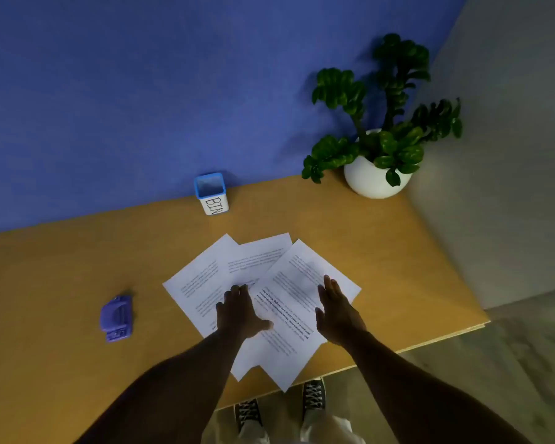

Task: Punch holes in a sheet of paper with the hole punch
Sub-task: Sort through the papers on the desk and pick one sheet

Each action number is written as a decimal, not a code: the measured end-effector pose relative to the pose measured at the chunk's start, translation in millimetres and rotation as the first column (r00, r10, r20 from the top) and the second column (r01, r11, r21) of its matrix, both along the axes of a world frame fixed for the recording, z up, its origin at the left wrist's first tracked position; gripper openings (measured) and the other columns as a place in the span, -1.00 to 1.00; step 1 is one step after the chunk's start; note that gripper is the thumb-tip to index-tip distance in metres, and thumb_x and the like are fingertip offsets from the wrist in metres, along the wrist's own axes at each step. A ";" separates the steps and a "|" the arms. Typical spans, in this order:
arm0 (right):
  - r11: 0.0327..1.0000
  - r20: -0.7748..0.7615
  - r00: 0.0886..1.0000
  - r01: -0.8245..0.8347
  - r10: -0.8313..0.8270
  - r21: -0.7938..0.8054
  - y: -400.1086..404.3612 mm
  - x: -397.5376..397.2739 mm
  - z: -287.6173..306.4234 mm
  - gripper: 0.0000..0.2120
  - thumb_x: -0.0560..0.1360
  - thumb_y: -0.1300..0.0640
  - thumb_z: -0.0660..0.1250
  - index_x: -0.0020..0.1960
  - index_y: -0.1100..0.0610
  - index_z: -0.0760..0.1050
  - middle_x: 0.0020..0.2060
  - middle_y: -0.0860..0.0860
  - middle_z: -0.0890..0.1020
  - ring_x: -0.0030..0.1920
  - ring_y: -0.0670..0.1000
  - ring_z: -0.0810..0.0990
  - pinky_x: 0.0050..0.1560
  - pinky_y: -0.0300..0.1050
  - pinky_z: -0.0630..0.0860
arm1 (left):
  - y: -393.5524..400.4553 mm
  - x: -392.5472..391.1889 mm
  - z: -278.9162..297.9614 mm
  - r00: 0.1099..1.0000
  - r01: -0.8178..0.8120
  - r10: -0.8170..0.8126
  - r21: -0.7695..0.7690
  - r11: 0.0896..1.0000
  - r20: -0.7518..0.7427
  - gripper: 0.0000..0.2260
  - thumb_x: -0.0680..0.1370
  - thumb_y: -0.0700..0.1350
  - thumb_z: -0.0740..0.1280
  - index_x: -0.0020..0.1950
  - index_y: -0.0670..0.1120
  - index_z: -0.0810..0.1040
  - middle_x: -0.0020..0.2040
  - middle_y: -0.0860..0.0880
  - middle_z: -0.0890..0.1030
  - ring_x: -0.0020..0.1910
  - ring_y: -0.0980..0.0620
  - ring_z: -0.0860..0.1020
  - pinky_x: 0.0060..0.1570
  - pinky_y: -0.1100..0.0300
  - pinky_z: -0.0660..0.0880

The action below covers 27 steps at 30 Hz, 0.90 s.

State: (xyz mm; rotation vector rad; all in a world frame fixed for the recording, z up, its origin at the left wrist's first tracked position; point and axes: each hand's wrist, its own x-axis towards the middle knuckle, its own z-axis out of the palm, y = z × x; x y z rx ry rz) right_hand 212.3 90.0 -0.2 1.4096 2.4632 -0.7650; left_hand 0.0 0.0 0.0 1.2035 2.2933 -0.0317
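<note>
Wooden desk [382, 251] carries three fanned sheets [289, 302] overhanging its near edge. Left hand [237, 312] presses flat on them; right hand [337, 312] hovers, both grips apart. Purple hole punch [116, 318] sits well apart leftward, bare desk around it.

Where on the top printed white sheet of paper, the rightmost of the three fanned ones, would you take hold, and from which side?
Probably at its near corner, coming from the desk's front edge. The top printed white sheet of paper lies flat, so its middle offers nothing to pinch, but that corner juts past the wooden desk, leaving room for fingers underneath. The right hand is the closer of the hands.
</note>
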 end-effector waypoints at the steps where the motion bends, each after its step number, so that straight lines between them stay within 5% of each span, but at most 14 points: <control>1: 1.000 0.031 1.000 -0.002 0.003 -0.031 0.2 0.4 -3.3 -0.40 0.63 0.00 0.07 0.58 0.12 -0.05 0.58 0.02 -0.18 0.57 0.04 -0.18 0.49 0.02 0.16 | 0.0 0.6 -0.7 1.000 0.005 -0.004 -0.013 1.000 0.013 -0.08 0.24 0.34 0.49 0.44 -0.03 0.21 0.39 -0.07 0.36 0.36 -0.10 0.37 0.29 -0.05 0.37; 10: 0.988 0.194 0.979 -0.025 0.055 -0.152 -2.3 4.0 -15.9 -0.36 0.59 -0.04 0.13 0.57 0.16 -0.01 0.58 0.10 -0.10 0.57 0.14 -0.10 0.49 0.09 0.21 | 3.9 2.9 -16.3 0.997 -0.033 0.030 -0.035 0.999 -0.075 -0.12 0.24 0.33 0.52 0.36 -0.08 0.26 0.31 -0.10 0.36 0.30 -0.08 0.38 0.20 -0.01 0.43; 15: 0.991 0.223 0.974 -0.013 0.042 -0.133 5.3 -1.5 -6.3 -0.47 0.60 -0.05 0.10 0.53 0.09 0.17 0.57 0.06 0.07 0.53 0.11 0.16 0.43 0.06 0.29 | 11.7 0.8 -16.7 0.996 -0.081 0.079 -0.052 0.995 -0.039 -0.10 0.23 0.26 0.57 0.35 -0.10 0.21 0.24 -0.09 0.43 0.28 -0.11 0.46 0.24 -0.08 0.44; 18: 0.991 0.164 0.984 0.087 -0.069 -0.105 12.5 -3.2 -5.0 -0.51 0.55 -0.05 0.16 0.47 0.02 0.32 0.49 -0.01 0.33 0.41 0.07 0.41 0.34 0.00 0.40 | 15.8 -0.5 -15.5 0.982 -0.159 0.154 0.033 0.987 0.111 -0.33 0.38 0.18 0.51 0.28 -0.06 0.23 0.03 0.01 0.50 0.12 -0.07 0.59 0.14 -0.05 0.54; 21: 0.967 0.104 0.973 0.218 -0.205 -0.135 19.7 -7.9 -2.0 -0.52 0.51 -0.06 0.23 0.42 0.00 0.40 0.37 -0.01 0.50 0.31 0.07 0.51 0.28 -0.04 0.47 | 18.3 -2.2 -13.1 0.952 -0.204 0.184 0.059 0.977 0.245 -0.58 0.57 0.13 0.31 0.32 -0.06 0.35 0.12 -0.03 0.60 0.11 -0.11 0.62 0.09 -0.01 0.55; 24: 0.919 0.035 0.929 0.369 -0.368 -0.140 25.9 -14.5 1.7 -0.50 0.49 0.00 0.28 0.41 0.06 0.41 0.35 0.03 0.50 0.29 0.09 0.52 0.23 -0.06 0.46 | 20.2 -8.1 -13.3 0.917 -0.257 0.222 0.065 0.964 0.333 -0.66 0.65 0.02 0.16 0.36 -0.08 0.48 0.23 -0.09 0.61 0.16 -0.12 0.58 0.13 0.03 0.49; 27: 0.830 -0.037 0.832 0.548 -0.554 -0.100 31.0 -19.1 5.4 -0.49 0.43 0.11 0.30 0.37 0.16 0.39 0.29 0.10 0.47 0.26 0.14 0.49 0.13 -0.03 0.48 | 21.1 -14.8 -10.9 0.844 -0.355 0.292 0.061 0.933 0.450 -0.72 0.65 -0.03 0.15 0.19 -0.13 0.56 0.10 -0.12 0.63 0.02 -0.09 0.57 -0.01 0.08 0.50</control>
